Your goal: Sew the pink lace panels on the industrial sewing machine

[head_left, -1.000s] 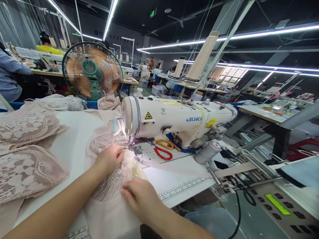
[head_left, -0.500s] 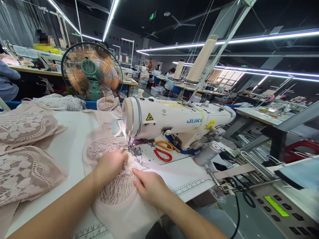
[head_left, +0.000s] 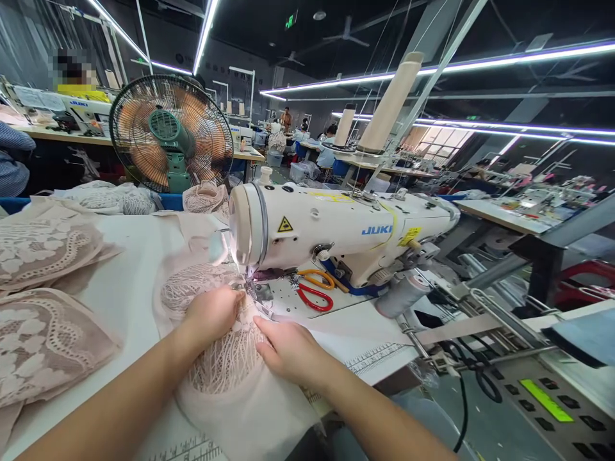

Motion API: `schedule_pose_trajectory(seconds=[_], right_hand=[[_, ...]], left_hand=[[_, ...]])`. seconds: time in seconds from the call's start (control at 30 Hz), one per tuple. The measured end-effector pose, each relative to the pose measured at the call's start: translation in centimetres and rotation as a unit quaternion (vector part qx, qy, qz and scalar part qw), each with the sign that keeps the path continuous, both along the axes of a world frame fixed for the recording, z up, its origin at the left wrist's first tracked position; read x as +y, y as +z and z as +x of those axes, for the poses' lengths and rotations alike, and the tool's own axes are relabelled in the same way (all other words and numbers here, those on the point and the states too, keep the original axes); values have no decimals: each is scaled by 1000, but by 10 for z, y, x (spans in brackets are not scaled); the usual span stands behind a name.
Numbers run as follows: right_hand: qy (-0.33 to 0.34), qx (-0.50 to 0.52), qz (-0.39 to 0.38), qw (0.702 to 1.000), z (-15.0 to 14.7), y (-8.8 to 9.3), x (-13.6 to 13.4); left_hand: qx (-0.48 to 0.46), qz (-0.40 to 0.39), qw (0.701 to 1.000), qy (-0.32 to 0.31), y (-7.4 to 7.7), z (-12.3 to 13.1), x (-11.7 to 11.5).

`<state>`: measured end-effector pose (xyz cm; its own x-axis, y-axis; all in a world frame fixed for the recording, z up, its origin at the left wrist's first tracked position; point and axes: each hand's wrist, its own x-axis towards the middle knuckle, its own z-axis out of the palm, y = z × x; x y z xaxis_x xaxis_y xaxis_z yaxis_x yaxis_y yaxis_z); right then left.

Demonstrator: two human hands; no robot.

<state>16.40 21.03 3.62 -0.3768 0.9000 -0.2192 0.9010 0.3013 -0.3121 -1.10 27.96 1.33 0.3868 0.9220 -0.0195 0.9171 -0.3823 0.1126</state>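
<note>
A pale pink lace garment piece [head_left: 228,362] lies under the needle end of a white JUKI sewing machine [head_left: 312,224]. My left hand [head_left: 216,314] is closed on the lace just left of the presser foot [head_left: 254,288], its fingertips close to the metal. Lower and to the right, my right hand [head_left: 286,346] pinches the garment's edge between thumb and forefinger. Plain fabric hangs from the lace toward the table's front edge. The needle itself is too small to make out.
Orange- and red-handled scissors [head_left: 314,291] lie on the machine bed beside a grey thread cone [head_left: 403,294]. More lace pieces [head_left: 48,339] are stacked at left. Behind the table stands a large fan [head_left: 170,137]. A control box [head_left: 548,400] sits at lower right.
The view has shifted slightly. Both hands keep their hold on the lace at the presser foot, with hardly any movement relative to the machine.
</note>
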Motion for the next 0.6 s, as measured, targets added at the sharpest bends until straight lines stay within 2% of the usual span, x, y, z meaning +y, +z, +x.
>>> schedule_pose_trajectory(seconds=[0.23, 0.6], right_hand=[[5, -4, -44, 999, -1, 9, 11], [-14, 5, -48, 999, -2, 4, 12]], left_hand=[[9, -7, 1000, -4, 4, -2, 6], [29, 7, 1000, 7, 3, -7, 9]])
